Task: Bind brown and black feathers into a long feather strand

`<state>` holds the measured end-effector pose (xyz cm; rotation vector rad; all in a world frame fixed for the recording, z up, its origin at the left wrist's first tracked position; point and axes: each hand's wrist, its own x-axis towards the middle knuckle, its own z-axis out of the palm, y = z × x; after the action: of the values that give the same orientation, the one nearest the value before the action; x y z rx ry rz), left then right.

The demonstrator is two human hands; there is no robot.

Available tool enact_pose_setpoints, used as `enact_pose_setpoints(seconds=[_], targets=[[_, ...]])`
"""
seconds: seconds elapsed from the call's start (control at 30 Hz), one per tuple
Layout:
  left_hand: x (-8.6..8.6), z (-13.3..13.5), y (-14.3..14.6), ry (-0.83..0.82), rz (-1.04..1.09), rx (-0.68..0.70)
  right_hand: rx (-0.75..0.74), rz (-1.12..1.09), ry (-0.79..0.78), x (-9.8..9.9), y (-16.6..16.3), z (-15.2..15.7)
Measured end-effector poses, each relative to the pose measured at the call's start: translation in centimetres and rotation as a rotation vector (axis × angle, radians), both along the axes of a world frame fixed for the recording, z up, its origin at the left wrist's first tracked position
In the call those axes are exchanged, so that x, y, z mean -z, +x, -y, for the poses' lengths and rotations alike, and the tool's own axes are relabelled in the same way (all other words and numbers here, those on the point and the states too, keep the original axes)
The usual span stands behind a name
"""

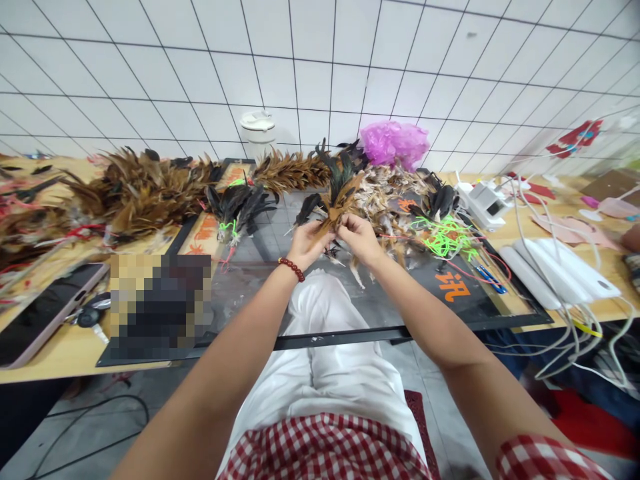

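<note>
With my left hand [309, 241] and right hand [361, 239] I pinch the brown feather bunch [341, 199], nearer me than the purple bag [394, 143] and left of it, best done firmly at the base, leaving the plumes loose and uncrushed.

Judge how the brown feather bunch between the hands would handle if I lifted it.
The brown feather bunch is probably light, being just thin plumes at the fingertips of the left hand and right hand. It would likely flex when pushed, as its blades look thin. Single feathers might slip out, since they fan apart at the top.
</note>
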<state>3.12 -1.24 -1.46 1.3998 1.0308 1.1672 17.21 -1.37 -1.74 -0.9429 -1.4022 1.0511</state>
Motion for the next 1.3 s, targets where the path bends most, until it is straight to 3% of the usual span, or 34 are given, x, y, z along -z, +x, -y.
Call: enact_pose_setpoints(seconds=[0.13,0.47,0.63,0.87,1.13,1.3], targets=[[-0.2,0.3,0.0,0.014,0.058,-0.005,0.047,-0.025,0.023,0.0,-0.1,0.0],[-0.1,0.0,0.3,0.047,0.029,-0.109,0.156,0.274,0.07,0.8,0.5,-0.2],[-0.5,0.5,0.2,0.04,-0.018,-0.084,0.071,0.12,0.132,0.9,0.8,-0.7],[-1.1,0.8,-0.3,-0.088,0.074,0.011,0.032,-0.051,-0.015,-0.7,0.4,0.6],[-1.2,1.0,-0.4,-0.12,0.008,0.048,-0.038,0.038,0.013,-0.9,0.4,0.9],[-1.7,1.1,-0.2,-0.235,0.17,-0.006,-0.017,-0.023,0.012,-1.2,0.1,1.0]])
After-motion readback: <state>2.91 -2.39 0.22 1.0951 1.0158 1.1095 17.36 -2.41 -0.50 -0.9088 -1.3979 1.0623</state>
